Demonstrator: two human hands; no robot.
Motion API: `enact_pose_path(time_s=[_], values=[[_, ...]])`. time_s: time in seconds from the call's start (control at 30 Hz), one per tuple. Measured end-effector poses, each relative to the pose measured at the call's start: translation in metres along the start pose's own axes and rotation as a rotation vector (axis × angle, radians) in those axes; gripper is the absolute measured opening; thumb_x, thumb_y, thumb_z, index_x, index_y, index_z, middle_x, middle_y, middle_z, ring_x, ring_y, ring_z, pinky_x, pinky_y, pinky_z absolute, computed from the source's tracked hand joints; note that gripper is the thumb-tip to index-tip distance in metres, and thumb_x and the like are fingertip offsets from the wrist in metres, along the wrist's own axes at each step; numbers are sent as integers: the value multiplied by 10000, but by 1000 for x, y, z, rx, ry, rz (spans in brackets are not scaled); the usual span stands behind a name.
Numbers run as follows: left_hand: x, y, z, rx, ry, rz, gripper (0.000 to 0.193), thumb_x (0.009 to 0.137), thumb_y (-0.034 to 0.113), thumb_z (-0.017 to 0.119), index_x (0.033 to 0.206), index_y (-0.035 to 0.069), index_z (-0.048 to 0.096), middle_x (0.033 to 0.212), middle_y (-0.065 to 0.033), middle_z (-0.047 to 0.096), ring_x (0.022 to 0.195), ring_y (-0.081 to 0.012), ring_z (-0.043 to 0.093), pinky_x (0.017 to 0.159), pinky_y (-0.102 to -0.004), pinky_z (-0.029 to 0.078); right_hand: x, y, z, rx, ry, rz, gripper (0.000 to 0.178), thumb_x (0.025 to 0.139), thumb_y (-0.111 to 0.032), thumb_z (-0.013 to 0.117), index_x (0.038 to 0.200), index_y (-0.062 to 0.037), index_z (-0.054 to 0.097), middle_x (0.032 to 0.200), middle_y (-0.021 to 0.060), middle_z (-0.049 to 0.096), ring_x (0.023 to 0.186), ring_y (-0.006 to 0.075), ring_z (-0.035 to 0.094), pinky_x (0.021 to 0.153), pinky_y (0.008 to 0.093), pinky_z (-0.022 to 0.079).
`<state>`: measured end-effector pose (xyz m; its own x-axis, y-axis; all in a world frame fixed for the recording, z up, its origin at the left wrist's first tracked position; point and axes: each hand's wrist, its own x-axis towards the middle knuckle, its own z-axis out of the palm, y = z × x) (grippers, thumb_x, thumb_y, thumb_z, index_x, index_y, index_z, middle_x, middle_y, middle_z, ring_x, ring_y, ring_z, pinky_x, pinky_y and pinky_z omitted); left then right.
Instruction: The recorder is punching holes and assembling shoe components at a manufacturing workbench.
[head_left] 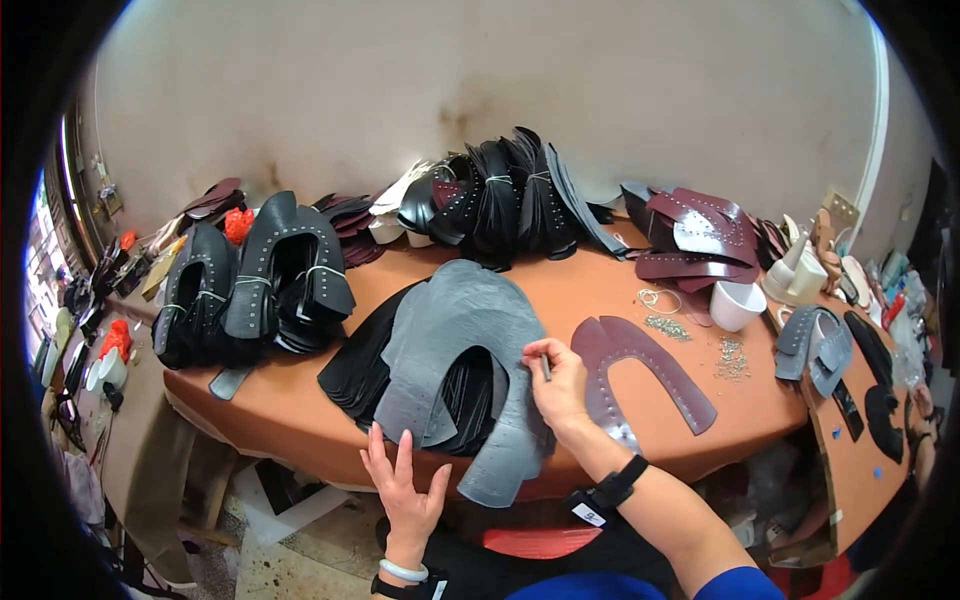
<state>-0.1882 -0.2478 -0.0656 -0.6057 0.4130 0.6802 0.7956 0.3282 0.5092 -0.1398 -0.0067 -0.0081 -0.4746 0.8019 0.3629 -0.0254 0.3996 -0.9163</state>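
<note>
A grey U-shaped leather shoe upper lies uppermost on a stack of dark uppers near the front edge of the table. My left hand has its fingers spread, with the fingertips at the lower edge of the grey upper's left leg. On the right leg, my right hand is closed, pinching a short, thin, greyish rod whose exact kind I cannot make out. Just right of that hand a burgundy upper lies flat, with a row of studs along its inner edge.
Small metal studs lie in loose piles by a white cup. Bundled black studded uppers stand at the left, and more bundles lean at the back. A burgundy pile and a white glue bottle are at the right.
</note>
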Motion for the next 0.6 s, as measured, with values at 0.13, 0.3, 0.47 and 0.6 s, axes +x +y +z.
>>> enact_pose_path(time_s=[0.13, 0.3, 0.47, 0.6], values=[[10, -3, 2, 146, -30, -81, 621, 875, 345, 650, 1420, 146, 431, 1535, -226, 231, 1407, -408, 243, 1110, -629, 96, -1, -2, 15, 109, -36, -37, 53, 912, 13, 578, 876, -2, 614, 808, 37, 654, 788, 124, 660, 728, 256, 516], [16, -26, -10, 211, -3, -182, 608, 911, 397, 586, 1443, 162, 408, 1539, -208, 230, 1411, -399, 247, 1100, -648, 81, -5, 0, 57, 237, -51, -36, 88, 891, 51, 535, 881, -8, 599, 792, 71, 652, 770, 149, 677, 705, 274, 525], [24, -24, -17, 173, 32, -211, 604, 928, 332, 565, 1464, 136, 367, 1551, -188, 222, 1416, -395, 242, 1111, -624, 91, -5, -3, 83, 341, -65, 3, 89, 887, 54, 534, 907, -5, 597, 819, 81, 656, 796, 156, 686, 713, 279, 533], [16, -22, -18, 150, 38, -224, 587, 935, 249, 543, 1467, 96, 346, 1548, -192, 225, 1418, -383, 244, 1124, -584, 128, -5, -7, 74, 404, -116, 71, 84, 888, 56, 539, 933, 7, 589, 827, 62, 642, 811, 138, 667, 741, 260, 514]])
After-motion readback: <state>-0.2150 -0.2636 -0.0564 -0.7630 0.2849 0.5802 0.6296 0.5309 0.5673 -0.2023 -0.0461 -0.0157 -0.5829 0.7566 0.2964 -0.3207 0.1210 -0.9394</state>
